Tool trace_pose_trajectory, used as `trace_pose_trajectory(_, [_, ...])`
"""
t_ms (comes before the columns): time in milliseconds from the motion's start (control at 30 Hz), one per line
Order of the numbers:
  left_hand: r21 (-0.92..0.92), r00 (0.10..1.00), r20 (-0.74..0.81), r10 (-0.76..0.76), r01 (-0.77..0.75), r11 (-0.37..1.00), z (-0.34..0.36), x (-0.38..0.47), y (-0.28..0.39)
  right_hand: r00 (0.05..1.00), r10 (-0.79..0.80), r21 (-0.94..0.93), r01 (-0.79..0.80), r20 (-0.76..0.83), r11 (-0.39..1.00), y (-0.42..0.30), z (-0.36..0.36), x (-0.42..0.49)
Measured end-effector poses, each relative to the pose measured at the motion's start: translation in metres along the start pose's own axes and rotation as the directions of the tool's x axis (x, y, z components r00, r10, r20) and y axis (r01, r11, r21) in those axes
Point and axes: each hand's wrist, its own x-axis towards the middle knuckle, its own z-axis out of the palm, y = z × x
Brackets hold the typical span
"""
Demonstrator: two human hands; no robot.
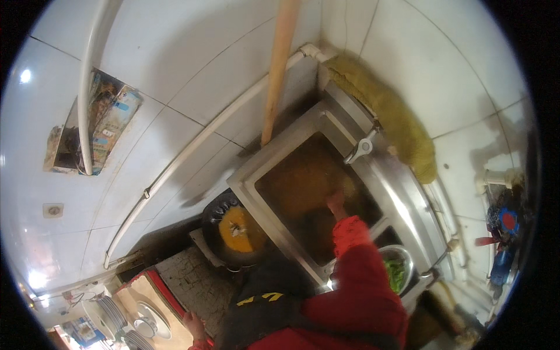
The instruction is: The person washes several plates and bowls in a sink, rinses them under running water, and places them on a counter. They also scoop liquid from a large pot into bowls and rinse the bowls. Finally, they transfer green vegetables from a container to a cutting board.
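My right hand (336, 202) reaches down into the large bowl of a stainless steel sink (280, 238), at the surface of murky brown water (302, 175). Its fingers are blurred, and whatever lies under the water is hidden. A tap (363, 148) is mounted on the sink's back ledge, above the hand. In the smaller sink bowl beside my right sleeve sits a clear bowl (409, 258) with green vegetables (396, 273). My left hand (194, 324) is low in the view, at the red edge (164, 288) of a table; its fingers are partly hidden.
A bin lined with a black bag (214, 218) holds something orange (234, 229), left of the sink. Stacked plates (105, 317) and a cup (145, 327) stand on the table (135, 297). A wooden pole (280, 65) leans behind the sink; a yellow-green cloth (393, 118) hangs along the wall.
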Motion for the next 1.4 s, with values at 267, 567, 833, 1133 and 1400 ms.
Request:
trace_pose_trajectory(267, [-0.016,0.99,0.135,-0.033,0.036,0.999,0.031,-0.011,0.026,0.985,-0.023,-0.012,0.025,0.171,1.0,-0.02,-0.048,-0.017])
trace_pose_trajectory(567, [-0.009,0.982,0.179,-0.059,0.061,0.998,0.056,-0.012,0.027,0.892,-0.208,0.154,0.159,0.402,0.975,-0.103,-0.109,-0.035])
trace_pose_trajectory(833, [-0.1,0.98,0.198,0.001,0.019,0.995,0.077,-0.018,0.006,0.873,-0.221,0.152,0.17,0.435,0.974,-0.115,-0.064,0.003])
trace_pose_trajectory(1133, [0.115,0.989,0.059,0.136,-0.142,0.983,0.101,-0.004,-0.014,0.787,-0.448,-0.701,0.598,0.424,0.388,-0.002,-0.162,-0.033])
trace_pose_trajectory(1400, [-0.125,0.971,0.233,0.045,-0.016,0.992,0.116,0.03,-0.038,0.993,-0.081,0.615,0.014,0.08,0.789,0.016,-0.27,-0.125])
